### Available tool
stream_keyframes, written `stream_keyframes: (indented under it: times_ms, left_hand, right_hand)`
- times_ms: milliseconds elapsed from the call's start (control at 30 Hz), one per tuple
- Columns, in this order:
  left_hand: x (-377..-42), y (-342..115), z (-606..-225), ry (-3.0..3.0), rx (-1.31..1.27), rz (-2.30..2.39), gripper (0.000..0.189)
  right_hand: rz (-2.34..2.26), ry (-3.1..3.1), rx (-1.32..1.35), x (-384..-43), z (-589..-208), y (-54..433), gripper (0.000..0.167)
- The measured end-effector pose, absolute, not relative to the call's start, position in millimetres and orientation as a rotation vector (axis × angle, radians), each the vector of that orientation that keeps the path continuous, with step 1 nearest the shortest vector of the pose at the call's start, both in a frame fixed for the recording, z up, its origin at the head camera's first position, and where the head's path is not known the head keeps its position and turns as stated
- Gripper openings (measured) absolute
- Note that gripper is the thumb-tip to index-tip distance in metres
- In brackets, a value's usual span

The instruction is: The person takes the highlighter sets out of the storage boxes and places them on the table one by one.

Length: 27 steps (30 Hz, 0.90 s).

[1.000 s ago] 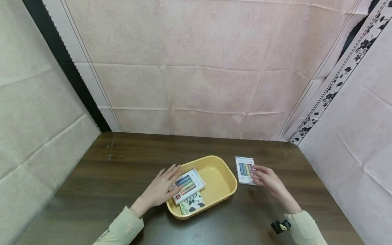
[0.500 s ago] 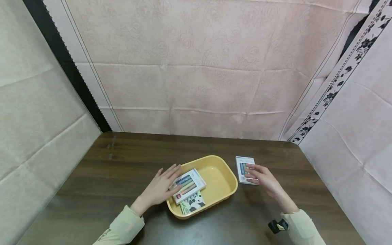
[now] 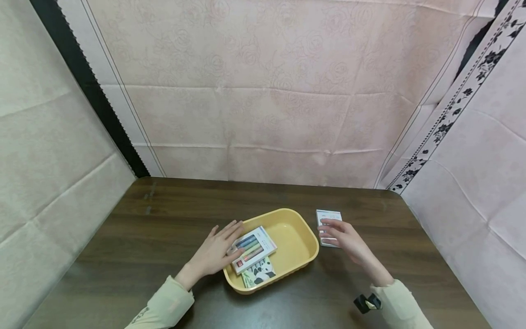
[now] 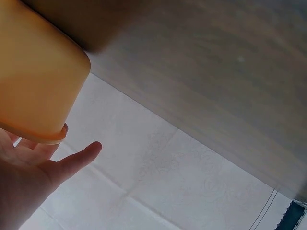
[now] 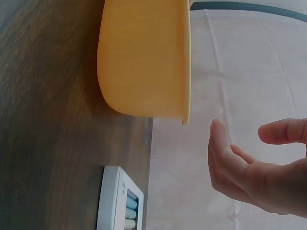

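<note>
Left hand (image 3: 215,250): released; laid at the left rim of the yellow tray (image 3: 292,237), with fingers straight and thumb set apart, extended over the white box inside. Cannot tell whether touching that box.
Right hand (image 3: 343,237): released; raised above the white box on the counter (image 5: 119,201), apart from it, with fingers loosely bent and thumb clear of them.
Yellow tray: set on the counter (image 3: 172,228), between the hands, right of midway between left and right edges, with long sides slanted to the far edge.
White box inside (image 3: 254,250): placed in the left part of the tray; fitted with a window showing coloured sticks; lying partly over the panda-print item (image 3: 260,272).
Panda-print item: located in the tray's near left corner.
White box on the counter: lying just beside the tray, toward the far right corner; windowed likewise.
Counter: dark, wood-grained, with rounded far corners.
Cloth (image 3: 263,91): pale, hung beyond the far edge.
Sleeves (image 3: 162,306): pale green.
Wrist device (image 3: 367,303): black, worn at the right wrist.
</note>
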<state>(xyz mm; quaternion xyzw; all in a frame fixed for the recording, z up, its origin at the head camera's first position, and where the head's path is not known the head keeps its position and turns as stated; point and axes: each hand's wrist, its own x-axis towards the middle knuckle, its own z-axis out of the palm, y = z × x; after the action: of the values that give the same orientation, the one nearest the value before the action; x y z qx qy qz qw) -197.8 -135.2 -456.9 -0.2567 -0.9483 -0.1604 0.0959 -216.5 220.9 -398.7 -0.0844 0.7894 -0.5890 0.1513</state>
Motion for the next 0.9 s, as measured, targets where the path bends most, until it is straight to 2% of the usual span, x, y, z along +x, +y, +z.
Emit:
stream_keyframes:
  times_ms: [533, 900]
  left_hand:
    - [-196.8, -134.9, -457.4, -2.812, -0.749, -0.476, 0.062]
    - [-196.5, -133.9, -456.2, -2.823, -0.74, -0.482, 0.063]
  right_hand:
    - [-1.7, 2.191, -0.422, -211.8, -399.0, 202.3, 0.043]
    - [-1.671, 2.146, -0.455, -212.5, -405.2, 186.0, 0.041]
